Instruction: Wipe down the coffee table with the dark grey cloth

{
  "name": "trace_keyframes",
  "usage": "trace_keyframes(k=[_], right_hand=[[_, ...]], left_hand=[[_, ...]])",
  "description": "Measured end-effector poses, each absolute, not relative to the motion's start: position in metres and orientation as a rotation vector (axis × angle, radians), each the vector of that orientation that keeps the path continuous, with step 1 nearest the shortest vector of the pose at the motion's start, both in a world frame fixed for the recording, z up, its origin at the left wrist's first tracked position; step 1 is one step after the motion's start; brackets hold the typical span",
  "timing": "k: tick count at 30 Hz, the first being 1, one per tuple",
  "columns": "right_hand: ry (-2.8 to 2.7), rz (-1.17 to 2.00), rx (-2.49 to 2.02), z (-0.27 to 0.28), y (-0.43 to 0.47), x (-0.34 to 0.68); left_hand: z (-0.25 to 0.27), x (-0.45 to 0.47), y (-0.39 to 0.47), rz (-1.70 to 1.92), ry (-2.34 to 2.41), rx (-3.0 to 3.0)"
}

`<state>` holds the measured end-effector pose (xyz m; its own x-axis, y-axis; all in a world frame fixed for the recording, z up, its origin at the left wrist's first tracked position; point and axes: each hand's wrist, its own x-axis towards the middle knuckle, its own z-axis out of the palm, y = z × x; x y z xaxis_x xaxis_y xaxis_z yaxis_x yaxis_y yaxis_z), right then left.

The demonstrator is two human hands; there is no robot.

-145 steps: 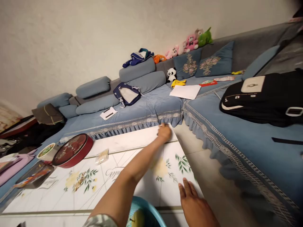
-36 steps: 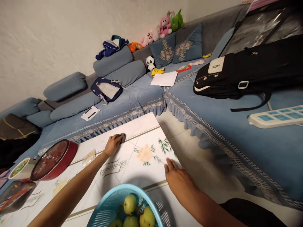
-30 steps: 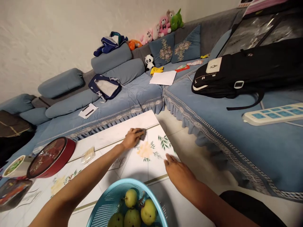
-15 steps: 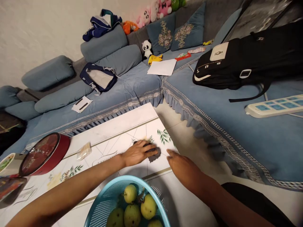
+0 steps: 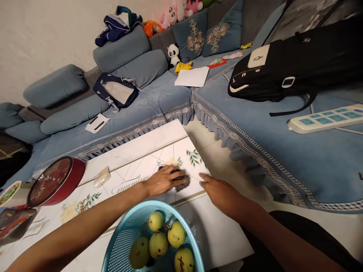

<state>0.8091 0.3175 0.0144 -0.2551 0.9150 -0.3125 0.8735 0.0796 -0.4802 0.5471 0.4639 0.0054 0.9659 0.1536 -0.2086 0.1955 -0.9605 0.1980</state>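
My left hand (image 5: 163, 180) lies over a dark grey rag (image 5: 183, 183) and presses it to the white patterned table (image 5: 172, 132). Most of the rag is hidden under the palm and fingers, and its visible edge is a little blurred. At the table's right edge rests my right hand (image 5: 217, 190), fingers stretched toward the rag but apart from it, holding nothing. Just in front of me, below both hands, stands a blue plastic basket (image 5: 120, 226) with several yellow-green pears (image 5: 158, 244) inside.
Left on the table are a packet of toothpicks (image 5: 101, 176), a red round lidded container (image 5: 66, 185) and a dark plastic box (image 5: 17, 226). A blue sofa (image 5: 159, 94) wraps round behind. On it are a black bag (image 5: 272, 75), a power strip (image 5: 326, 120) and papers (image 5: 192, 76).
My left hand has shifted slightly on the table with the rag under it. My right hand stays by the edge. The view has tilted a little, showing more of the basket.
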Motion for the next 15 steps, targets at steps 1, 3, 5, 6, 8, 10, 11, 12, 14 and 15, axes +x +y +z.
trace_keyframes(k=[1, 3, 5, 6, 8, 10, 11, 12, 14, 15], right_hand=[[-2.259, 0.906, -1.86, 0.015, 0.318, 0.809], [-2.268, 0.892, -1.854, 0.017, 0.316, 0.811], [-2.256, 0.897, -1.854, 0.016, 0.312, 0.813], [-2.242, 0.905, -1.856, 0.016, 0.309, 0.814], [-2.209, 0.936, -1.871, 0.013, 0.304, 0.816], [-2.175, 0.953, -1.888, 0.011, 0.302, 0.816], [-2.162, 0.955, -1.893, 0.01, 0.302, 0.816], [-2.157, 0.953, -1.889, 0.01, 0.303, 0.816], [-2.179, 0.943, -1.869, 0.009, 0.305, 0.814], [-2.204, 0.941, -1.863, 0.009, 0.306, 0.814]], left_hand=[[0.006, 0.567, 0.466, -0.285, 0.227, 2.899], [0.008, 0.584, 0.469, -0.314, 0.186, 2.897], [0.011, 0.565, 0.469, -0.345, 0.21, 2.897], [0.013, 0.544, 0.469, -0.352, 0.24, 2.897], [0.016, 0.496, 0.467, -0.348, 0.305, 2.896], [0.019, 0.463, 0.465, -0.343, 0.345, 2.908], [0.019, 0.458, 0.465, -0.346, 0.343, 2.92], [0.019, 0.462, 0.464, -0.354, 0.33, 2.938], [0.014, 0.495, 0.464, -0.366, 0.277, 2.99], [0.012, 0.517, 0.465, -0.368, 0.243, 3.02]])
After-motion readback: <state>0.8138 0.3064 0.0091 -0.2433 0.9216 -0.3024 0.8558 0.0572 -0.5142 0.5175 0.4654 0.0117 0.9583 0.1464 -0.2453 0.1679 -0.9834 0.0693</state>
